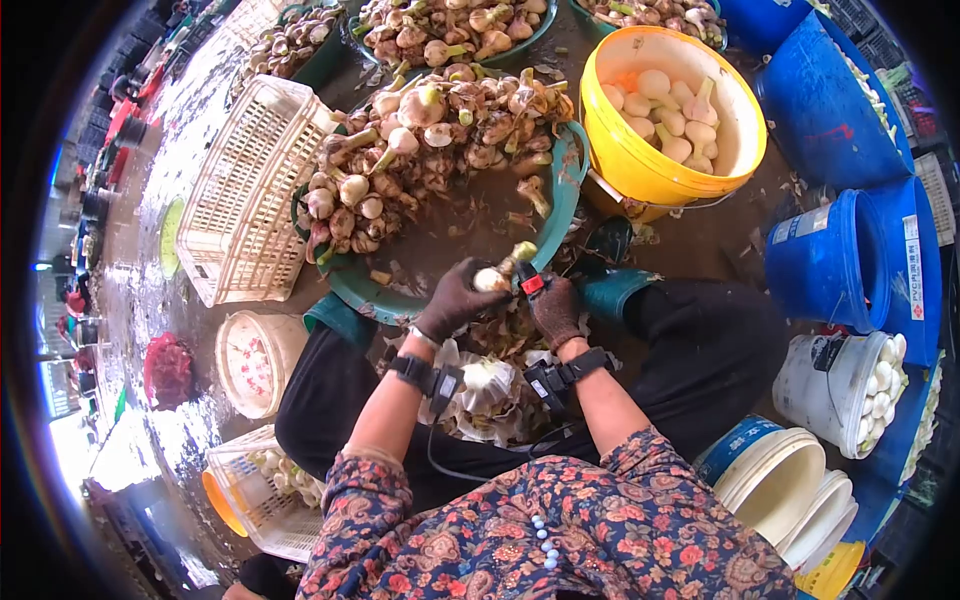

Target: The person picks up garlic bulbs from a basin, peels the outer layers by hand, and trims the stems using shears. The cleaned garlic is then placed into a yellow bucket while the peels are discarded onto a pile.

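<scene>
Garlic bulb held over the near rim of a basin, tool just beside it

A pale garlic bulb with a green stalk stub [492, 278] is gripped above the near rim of the round green plastic basin [568, 190], which is heaped with unpeeled garlic. The fingers of the dark-gloved left hand [455, 302] are closed around the bulb's lower end. Its long axis is tilted up and to the right, so the stalk is pointed toward the yellow plastic bucket [640, 160] of peeled white bulbs. The right hand [556, 312], also dark-gloved, is closed on a small red-handled tool [531, 284] held just right of the bulb; whether they touch cannot be told. On the far-right blue plastic bucket [885, 250], "PVC" can be read on a white label [913, 290]; the other print is too small.
</scene>
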{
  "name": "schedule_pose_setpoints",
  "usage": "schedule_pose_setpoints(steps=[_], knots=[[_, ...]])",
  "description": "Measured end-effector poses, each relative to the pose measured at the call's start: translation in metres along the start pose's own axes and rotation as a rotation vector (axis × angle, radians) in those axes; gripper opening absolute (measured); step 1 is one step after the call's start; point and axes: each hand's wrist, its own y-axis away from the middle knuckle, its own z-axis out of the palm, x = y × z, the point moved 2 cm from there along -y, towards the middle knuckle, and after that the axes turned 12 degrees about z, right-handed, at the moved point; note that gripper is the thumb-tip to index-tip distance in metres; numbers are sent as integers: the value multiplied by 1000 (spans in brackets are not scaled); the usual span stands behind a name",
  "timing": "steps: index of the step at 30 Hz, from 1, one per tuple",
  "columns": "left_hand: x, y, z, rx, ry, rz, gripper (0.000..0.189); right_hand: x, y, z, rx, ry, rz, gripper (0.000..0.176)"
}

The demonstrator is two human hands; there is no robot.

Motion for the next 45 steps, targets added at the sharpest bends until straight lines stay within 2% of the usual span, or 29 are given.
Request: schedule_pose_setpoints(steps=[1, 2, 4, 7, 9, 10, 12, 14, 15, 16, 18, 20, 22, 24, 25, 26, 27, 28, 29, 30, 33, 36, 37, 38, 40, 41, 42, 44, 45], knots=[[31, 7, 4, 3, -196, 117, 54, -2, 3, 0, 47, -22, -67, 46], [45, 14, 8, 5, -196, 118, 54, -6, 7, -1, 93, -43, -135, 45], [65, 24, 13, 77, -591, 290, 51, -12, 16, -7, 122, -12, -139, 43], [70, 33, 15, 98, -640, 326, 49, -15, 23, -13, -46, -128, -122, 42], [74, 38, 16, 87, -691, 348, 50, -14, 26, -14, -33, 171, -190, 35], [77, 40, 14, 74, -741, 381, 50, -14, 27, -15, -31, 166, -197, 35], [74, 43, 10, 61, -798, 416, 50, -3, 26, -12, -320, -269, -54, 35], [51, 43, 4, 80, -217, 249, 45, 0, 24, -14, -402, -297, 12, 33], [62, 47, 4, 86, 56, 57, 41, -8, 32, -19, -531, -500, 49, 32], [65, 50, 5, 88, 48, 66, 41, -16, 40, -23, -660, -703, 85, 31], [63, 57, 13, 172, 477, -141, 41, -20, 47, -22, -676, -880, 55, 33], [55, 59, 30, 202, 462, -45, 48, -26, 47, -14, -644, -976, 283, 40], [60, 62, 36, 133, 261, 77, 68, -10, 40, 0, -865, -1287, 360, 44], [52, 65, 25, 358, -422, 295, 83, -17, 46, -16, -434, -688, -540, 43], [58, 63, 22, 310, -525, 335, 88, 40, 0, 23, -591, -876, 327, 47], [67, 63, 19, 263, -628, 368, 92, 25, 10, 12, -611, -672, 256, 51], [83, 63, 18, 113, -749, 419, 83, 42, -2, 23, -363, -248, -169, 50], [84, 66, 19, 30, -748, 389, 59, 61, -9, 37, -95, 183, -570, 50], [84, 69, 20, -70, -605, 231, 47, 33, 10, 19, -325, 54, -205, 48], [83, 72, 22, -166, -459, 75, 37, 21, 26, 7, -325, 54, -209, 48], [63, 80, 21, -106, -279, -15, 28, 0, 38, -6, -304, 182, -240, 48], [46, 86, 25, 97, 250, -148, 23, -12, 43, -12, -614, -281, -395, 39], [27, 87, 19, 158, 442, -180, 24, -18, 48, -17, -626, -353, -442, 31], [43, 88, 16, 228, 539, 6, 22, -22, 52, -12, -630, -526, -373, 30], [17, 90, 5, 323, 264, 241, 23, -28, 64, -8, -613, -540, -434, 29], [41, 98, -2, 270, -283, 264, 26, -24, 65, -7, -575, -489, -440, 33], [44, 99, -4, 274, -281, 264, 26, -31, 69, -12, -577, -486, -441, 33], [54, 99, -7, 297, -379, 340, 31, -52, 81, -33, -201, -89, -806, 40], [64, 101, -9, 298, -484, 419, 35, -64, 89, -40, -218, 12, -834, 42]])
